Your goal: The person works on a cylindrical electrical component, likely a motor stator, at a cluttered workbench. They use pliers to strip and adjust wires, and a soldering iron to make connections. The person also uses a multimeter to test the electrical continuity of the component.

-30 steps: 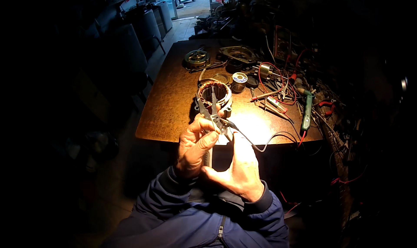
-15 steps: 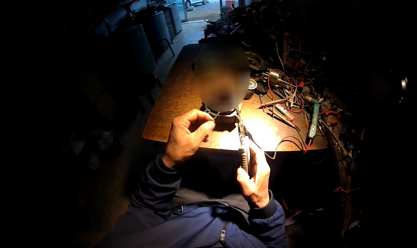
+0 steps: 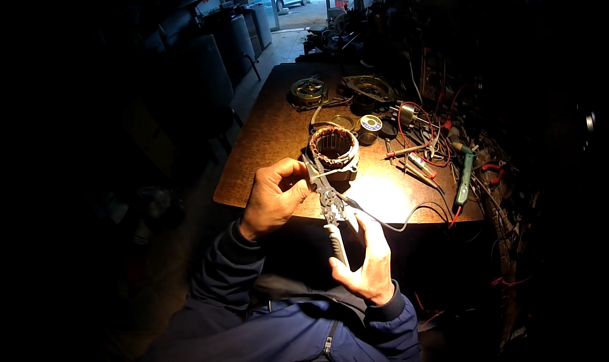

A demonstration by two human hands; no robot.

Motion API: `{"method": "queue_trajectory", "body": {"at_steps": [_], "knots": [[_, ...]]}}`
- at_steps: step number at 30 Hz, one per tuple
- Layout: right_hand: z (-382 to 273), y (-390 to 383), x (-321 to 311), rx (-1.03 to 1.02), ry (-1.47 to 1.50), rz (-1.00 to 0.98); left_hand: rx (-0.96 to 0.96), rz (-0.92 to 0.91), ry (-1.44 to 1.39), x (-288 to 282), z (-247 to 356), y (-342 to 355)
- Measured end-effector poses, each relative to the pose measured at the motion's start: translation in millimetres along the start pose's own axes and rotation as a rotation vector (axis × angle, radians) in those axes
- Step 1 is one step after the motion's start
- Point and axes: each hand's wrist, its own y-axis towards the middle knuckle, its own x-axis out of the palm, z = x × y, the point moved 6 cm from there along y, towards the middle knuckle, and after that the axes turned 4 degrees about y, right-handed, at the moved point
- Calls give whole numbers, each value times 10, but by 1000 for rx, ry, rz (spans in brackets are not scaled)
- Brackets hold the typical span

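Note:
A round motor stator (image 3: 335, 151) with copper windings stands near the front edge of a brown wooden table (image 3: 266, 140). My right hand (image 3: 365, 263) grips the light handles of a wire stripper (image 3: 330, 206), whose jaws point up toward the stator. My left hand (image 3: 274, 196) is at the tool's jaws beside the stator, fingers pinched there on what looks like a thin wire. A black cable (image 3: 406, 219) runs from the tool area across the table's front edge.
The table's right side carries a green-handled tool (image 3: 466, 175), a solder spool (image 3: 370, 126), red wires, screwdrivers and motor parts (image 3: 309, 90). Cylindrical tanks (image 3: 244, 35) line the left aisle toward a bright doorway with a parked car.
The view tilted, so the table sits higher in the picture. My right hand slid lower on the tool's handles; my left hand stays at the jaws by the stator.

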Motion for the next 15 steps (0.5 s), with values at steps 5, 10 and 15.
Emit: {"method": "queue_trajectory", "body": {"at_steps": [5,10,15], "knots": [[3,9,-8,-6,-26,2,-48,-25,37,-12,-39,-16],[22,1,4,-4,-26,-3,-106,-34,70,-14,-74,-39],[78,-15,41,49,-13,-24,-165,-49,116,-16,-83,-45]]}}
